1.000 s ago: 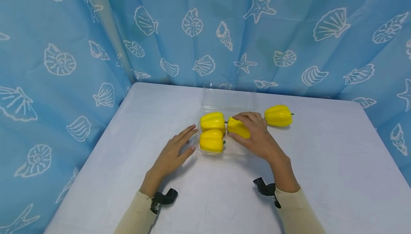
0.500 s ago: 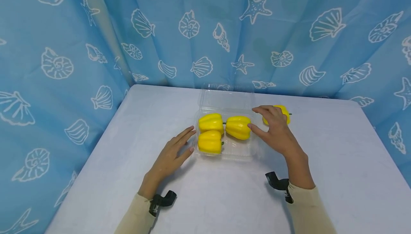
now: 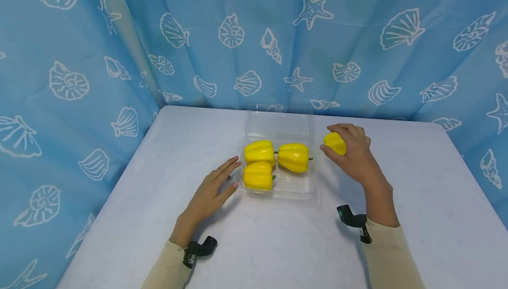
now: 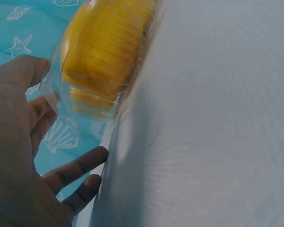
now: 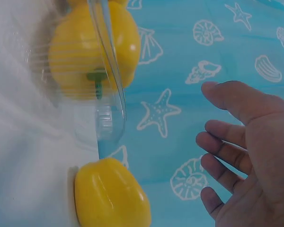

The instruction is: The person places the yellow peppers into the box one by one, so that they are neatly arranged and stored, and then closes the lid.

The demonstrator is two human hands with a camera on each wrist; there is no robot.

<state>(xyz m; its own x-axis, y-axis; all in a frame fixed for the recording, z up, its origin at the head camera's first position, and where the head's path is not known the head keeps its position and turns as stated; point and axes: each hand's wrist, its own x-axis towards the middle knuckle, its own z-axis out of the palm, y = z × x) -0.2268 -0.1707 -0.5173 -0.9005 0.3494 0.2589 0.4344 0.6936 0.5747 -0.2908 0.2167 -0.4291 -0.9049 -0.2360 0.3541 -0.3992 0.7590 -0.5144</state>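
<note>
Three yellow bell peppers lie in a clear plastic clamshell box [image 3: 293,184]: an upper left pepper [image 3: 259,151], a lower left pepper [image 3: 258,176] and a right pepper [image 3: 293,157] with its stem pointing right. My left hand [image 3: 210,194] has its fingers loosely extended at the box's left side; the left wrist view shows a fingertip at the plastic wall. To the right of the box, my right hand [image 3: 355,157] hovers over another yellow pepper [image 3: 334,142], partly hiding it. Seen from the right wrist, a gap separates the spread fingers from this loose pepper [image 5: 112,195].
The box's clear lid [image 3: 279,122] lies folded back towards the table's far edge. A white cloth covers the table [image 3: 262,245]. Behind it hangs a blue curtain [image 3: 254,38] printed with shells and starfish.
My right hand has let go of the right pepper in the box and moved right, over the loose pepper. The left hand stays by the box.
</note>
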